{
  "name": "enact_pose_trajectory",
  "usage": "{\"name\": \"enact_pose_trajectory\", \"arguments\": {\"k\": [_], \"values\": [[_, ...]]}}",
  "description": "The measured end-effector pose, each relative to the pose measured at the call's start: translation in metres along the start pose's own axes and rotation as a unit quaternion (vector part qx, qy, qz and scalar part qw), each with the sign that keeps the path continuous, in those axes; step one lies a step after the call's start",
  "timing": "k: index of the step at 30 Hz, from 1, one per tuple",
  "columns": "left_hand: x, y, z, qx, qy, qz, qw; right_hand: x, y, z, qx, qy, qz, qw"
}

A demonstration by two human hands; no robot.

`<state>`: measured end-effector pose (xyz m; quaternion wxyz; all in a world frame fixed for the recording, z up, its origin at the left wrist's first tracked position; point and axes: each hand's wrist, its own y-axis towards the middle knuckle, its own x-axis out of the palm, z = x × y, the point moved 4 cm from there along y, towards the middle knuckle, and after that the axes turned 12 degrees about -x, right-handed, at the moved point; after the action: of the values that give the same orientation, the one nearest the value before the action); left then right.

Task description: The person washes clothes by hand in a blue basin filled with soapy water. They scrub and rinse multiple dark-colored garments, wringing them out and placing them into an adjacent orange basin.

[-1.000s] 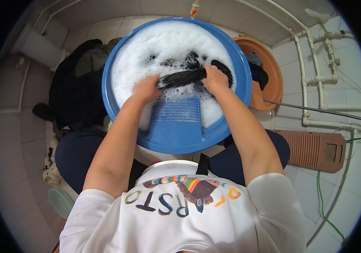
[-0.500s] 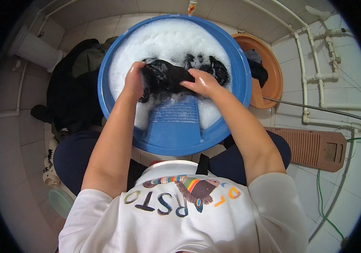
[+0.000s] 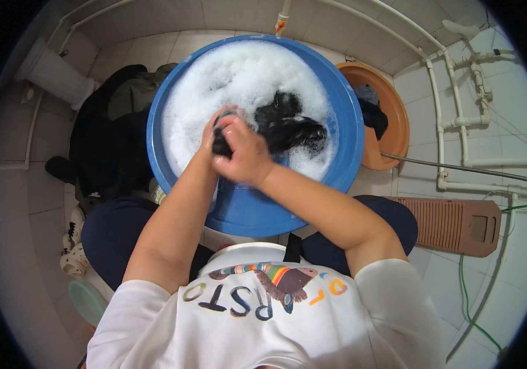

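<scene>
A soaked black garment [image 3: 288, 126] lies across white suds [image 3: 232, 71] in a big round blue tub [image 3: 352, 144]. Its near left end is bunched up between my two hands. My left hand [image 3: 215, 126] is closed round that bunch from the left, partly hidden behind the other hand. Pressed over it from the right, my right hand [image 3: 246, 150] grips the same cloth, slightly blurred by motion. My hands and forearms mostly cover the tub's ribbed washboard part.
Right of the tub stands an orange basin [image 3: 402, 123] with dark cloth inside. A brown washboard [image 3: 448, 224] lies beside my right knee. Dark clothes [image 3: 106, 138] are heaped at the left, near pale clogs [image 3: 74, 258] and a light green bowl [image 3: 87, 301]. White pipes [image 3: 440, 123] line the right wall.
My hands have come together toward the left and nearer to me, bunching the cloth that was stretched between them. The rest of the garment now trails to the right on the suds.
</scene>
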<state>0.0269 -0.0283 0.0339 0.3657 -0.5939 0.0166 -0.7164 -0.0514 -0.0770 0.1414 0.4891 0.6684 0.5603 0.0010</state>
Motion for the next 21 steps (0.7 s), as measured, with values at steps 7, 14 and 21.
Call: {"name": "enact_pose_trajectory", "arguments": {"k": [7, 14, 21], "values": [[0.031, -0.022, -0.016, 0.028, 0.132, 0.218, 0.967, -0.010, -0.018, 0.082, 0.199, -0.103, 0.034, 0.974], [0.045, -0.034, 0.041, -0.013, 0.700, 0.265, 0.663, -0.042, -0.013, 0.125, 0.298, 0.129, -0.125, 0.938], [0.047, -0.046, 0.043, 0.108, 0.875, 0.345, 0.322, -0.070, -0.065, 0.146, 0.221, -0.245, -0.380, 0.864]]}}
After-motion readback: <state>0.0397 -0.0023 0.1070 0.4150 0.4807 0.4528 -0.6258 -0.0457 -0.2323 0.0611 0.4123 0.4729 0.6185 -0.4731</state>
